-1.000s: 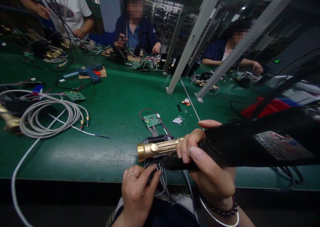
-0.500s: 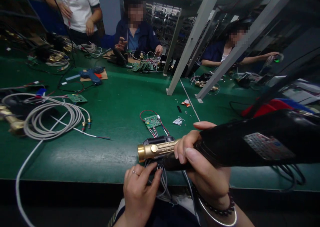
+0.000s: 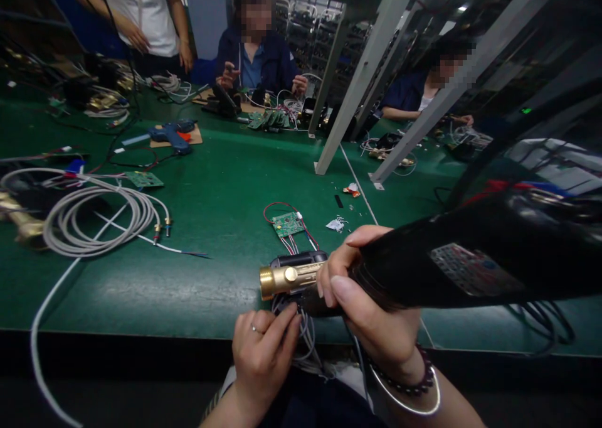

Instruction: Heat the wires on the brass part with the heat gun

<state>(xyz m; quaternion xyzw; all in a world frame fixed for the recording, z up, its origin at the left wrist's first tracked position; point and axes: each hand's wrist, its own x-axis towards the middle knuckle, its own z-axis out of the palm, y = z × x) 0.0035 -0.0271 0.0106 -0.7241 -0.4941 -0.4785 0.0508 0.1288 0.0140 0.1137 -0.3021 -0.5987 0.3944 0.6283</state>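
My right hand [image 3: 367, 283] is wrapped around a thick black cylindrical power tool [image 3: 404, 268] with a printed label; its exact kind is unclear. The tool's narrower front end points left, close to my left fingertips. Behind it lies a brass pipe fitting [image 3: 282, 280] with a threaded end, against a black housing [image 3: 301, 258]. Wires run from the housing to a small green circuit board [image 3: 288, 224]. My left hand [image 3: 263, 353] is closed, thumb and forefinger pinched beside grey cables [image 3: 308, 340]; whatever sits between them is hidden.
Left on the green bench [image 3: 211, 183] lie a coiled grey cable [image 3: 101, 240], another circuit board [image 3: 143, 179] and a blue glue gun [image 3: 172, 136]. Small white parts [image 3: 337, 224] lie past my board. Metal posts [image 3: 367, 76] stand ahead. Several people are across the bench.
The black tool and my right hand have shifted slightly left. My left hand stays pinched at nearly the same spot. Across the bench, the person at right has lowered an outstretched hand.
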